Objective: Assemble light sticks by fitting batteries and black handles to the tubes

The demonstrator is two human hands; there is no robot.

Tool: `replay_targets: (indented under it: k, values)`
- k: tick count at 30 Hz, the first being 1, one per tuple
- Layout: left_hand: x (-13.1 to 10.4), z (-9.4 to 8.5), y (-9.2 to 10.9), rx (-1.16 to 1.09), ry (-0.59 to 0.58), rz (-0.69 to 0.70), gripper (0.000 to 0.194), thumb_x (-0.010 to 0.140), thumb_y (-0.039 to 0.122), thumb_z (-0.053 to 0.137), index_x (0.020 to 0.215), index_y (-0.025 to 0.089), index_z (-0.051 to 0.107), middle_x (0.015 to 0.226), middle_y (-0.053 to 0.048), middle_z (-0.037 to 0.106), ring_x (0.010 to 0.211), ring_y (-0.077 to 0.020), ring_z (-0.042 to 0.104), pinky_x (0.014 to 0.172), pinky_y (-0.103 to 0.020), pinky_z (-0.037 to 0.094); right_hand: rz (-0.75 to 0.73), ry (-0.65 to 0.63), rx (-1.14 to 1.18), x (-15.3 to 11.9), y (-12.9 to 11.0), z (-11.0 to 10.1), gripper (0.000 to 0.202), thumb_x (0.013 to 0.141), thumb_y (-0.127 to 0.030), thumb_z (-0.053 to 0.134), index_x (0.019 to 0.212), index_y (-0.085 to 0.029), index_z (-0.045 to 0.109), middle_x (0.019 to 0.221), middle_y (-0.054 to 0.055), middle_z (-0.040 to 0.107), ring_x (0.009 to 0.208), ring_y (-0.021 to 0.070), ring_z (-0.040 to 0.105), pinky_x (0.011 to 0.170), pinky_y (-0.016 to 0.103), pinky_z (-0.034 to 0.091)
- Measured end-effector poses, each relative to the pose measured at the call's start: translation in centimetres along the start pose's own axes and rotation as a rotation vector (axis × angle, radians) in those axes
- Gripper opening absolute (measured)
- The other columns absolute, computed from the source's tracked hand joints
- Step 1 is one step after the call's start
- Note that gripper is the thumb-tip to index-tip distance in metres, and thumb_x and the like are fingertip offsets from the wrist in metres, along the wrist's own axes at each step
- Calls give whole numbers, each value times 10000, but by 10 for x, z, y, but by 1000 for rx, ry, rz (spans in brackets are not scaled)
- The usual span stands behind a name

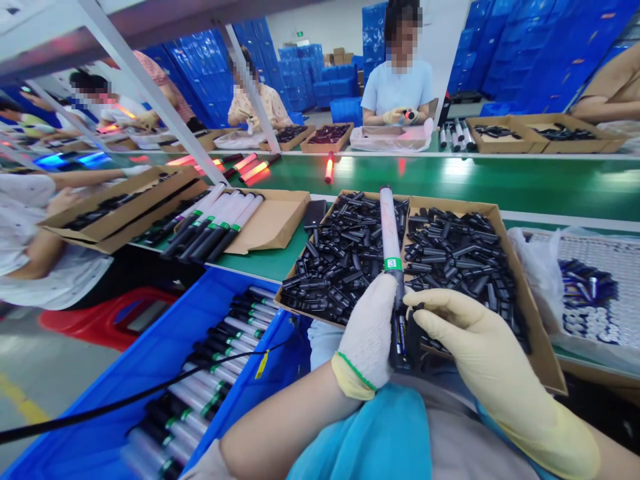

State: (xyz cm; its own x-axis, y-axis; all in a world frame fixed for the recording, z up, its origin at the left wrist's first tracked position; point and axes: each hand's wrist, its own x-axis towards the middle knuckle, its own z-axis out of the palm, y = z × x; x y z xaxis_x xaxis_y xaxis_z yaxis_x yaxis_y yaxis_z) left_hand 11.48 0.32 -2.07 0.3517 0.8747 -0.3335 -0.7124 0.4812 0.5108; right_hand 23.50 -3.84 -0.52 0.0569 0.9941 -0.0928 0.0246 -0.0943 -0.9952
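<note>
— What can be read up close?
— Lettering runs along a battery [401, 337] seated in the open black handle, but it is too small to make out. Above it, a white label [393, 263] on the green band carries what looks like a "3", turned sideways.

— And the hands?
— The left hand [369, 330], in a white knit glove, wraps its fingers around the handle of a light stick [391, 230]. The right hand [465, 333], in pale yellow, pinches a small black piece [415, 320] between thumb and forefinger, beside the handle.

— Describe the stick.
— It stands tilted before the worker's chest, over two cardboard trays [532, 310] of black parts [460, 257]: a cloudy whitish tube, dark cap on top, black grip below.

— Farther off?
— More sticks [235, 220] lie on the green table [267, 263]. Beyond, one stick glows red [329, 168], and a co-worker in light blue [395, 87] faces the line. A distant green sign [300, 33] is unreadable.
</note>
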Motion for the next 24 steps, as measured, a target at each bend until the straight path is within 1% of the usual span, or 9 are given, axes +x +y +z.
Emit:
replay_targets:
  k: [4, 8, 9, 11, 13, 15, 17, 19, 24]
  values:
    - [-2, 2, 2, -19, -17, 9, 270, 751, 371, 757, 898, 167, 660, 759, 5, 655, 714, -129, 652, 708, -236, 547, 42, 8, 85, 0, 1, 2, 253, 765, -416, 741, 954, -248, 752, 1014, 41, 716, 786, 165, 635, 636, 253, 526]
    - [-3, 1, 1, -1, -21, 13, 269, 758, 376, 755, 891, 165, 654, 792, -11, 663, 774, -148, 667, 754, -255, 549, 47, -2, 60, -3, 1, 5, 244, 790, -420, 715, 963, -249, 738, 927, 30, 705, 722, 151, 602, 604, 254, 498]
    - [-3, 1, 1, -6, -11, 16, 277, 754, 373, 760, 902, 163, 657, 801, -14, 665, 796, -152, 670, 775, -260, 547, 23, -7, 23, -3, 2, 5, 221, 809, -407, 695, 964, -254, 734, 929, 28, 698, 738, 154, 602, 621, 261, 499]
    - [-3, 0, 2, -17, 23, 38, 280, 739, 351, 775, 921, 169, 667, 813, -13, 667, 824, -150, 671, 805, -256, 539, -96, -1, -101, -4, 3, 5, 183, 838, -364, 658, 977, -268, 729, 946, 28, 666, 785, 163, 599, 671, 277, 501]
    - [-4, 0, 3, -11, 43, 64, 232, 724, 306, 787, 887, 185, 676, 816, -4, 671, 825, -135, 668, 811, -234, 532, -250, 37, -244, -3, 6, 5, 181, 840, -322, 646, 998, -280, 725, 984, 33, 609, 803, 160, 585, 708, 288, 499]
    - [-4, 1, 5, -10, 27, 72, 175, 729, 282, 783, 835, 195, 674, 813, 6, 670, 804, -112, 661, 806, -204, 523, -335, 63, -319, -1, 9, 5, 184, 844, -309, 640, 1008, -279, 716, 998, 35, 563, 784, 152, 567, 705, 290, 492]
    - [-4, 2, 5, -38, -24, 65, 174, 734, 302, 781, 813, 197, 666, 781, 15, 654, 781, -108, 654, 801, -202, 524, -310, 53, -304, 0, 11, 4, 166, 874, -319, 612, 1008, -273, 698, 982, 31, 564, 763, 150, 560, 681, 289, 480]
    - [-2, 2, 4, -57, -68, 45, 199, 750, 336, 769, 818, 186, 657, 749, 13, 632, 774, -123, 652, 808, -231, 532, -254, 27, -250, 0, 10, 4, 153, 898, -331, 590, 1003, -269, 684, 972, 25, 591, 781, 159, 573, 673, 290, 475]
    - [0, -2, 1, -101, -58, 10, 223, 801, 322, 730, 936, 163, 654, 818, -1, 633, 783, -113, 637, 842, -247, 523, -185, 0, -159, -3, 2, 7, 143, 880, -351, 617, 956, -256, 693, 991, 23, 636, 817, 177, 595, 692, 297, 487]
